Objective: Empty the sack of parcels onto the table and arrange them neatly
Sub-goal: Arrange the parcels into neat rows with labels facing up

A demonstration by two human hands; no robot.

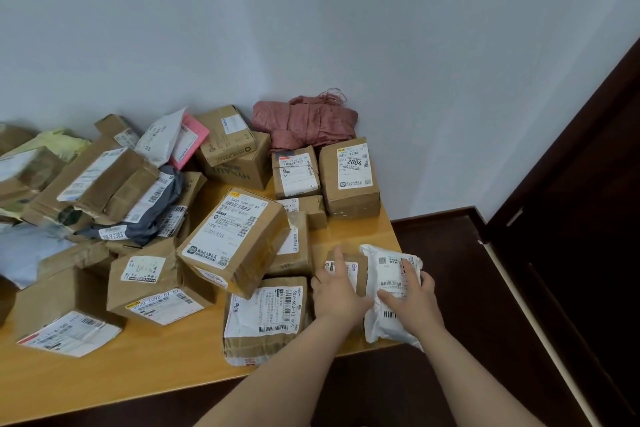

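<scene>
So the sack (pixel 304 125) looks empty, crumpled in the far right corner of the table (pixel 173 367), and the parcels (pixel 235 236) are all out. Most are piled messily across the left and middle, leaning on each other, with a few soft mailers (pixel 152 215) mixed in. Only the far right end looks sorted: a couple of boxes (pixel 349 177) stand side by side just in front of the sack.

Both hands are at the near right corner. The left hand (pixel 337 291) lies flat, fingers straight, on a small box (pixel 361 274). The right hand (pixel 412 298) rests on a white bag (pixel 391 265) just beside that box. Its fingers are spread on top, not wrapped round the bag as far as I can tell. The bag's near end reaches the table edge.

Handling-wise, my guess is the white bag is light and squishy with slick plastic, so it'll flop if you pinch a corner. Better to take it across the middle, thumb under one long side. The small box looks stiff and light, easy to slide or grab by two opposite sides. The bigger taped parcels in the pile probably weigh more, so I'd take those with two hands at the short ends.
</scene>
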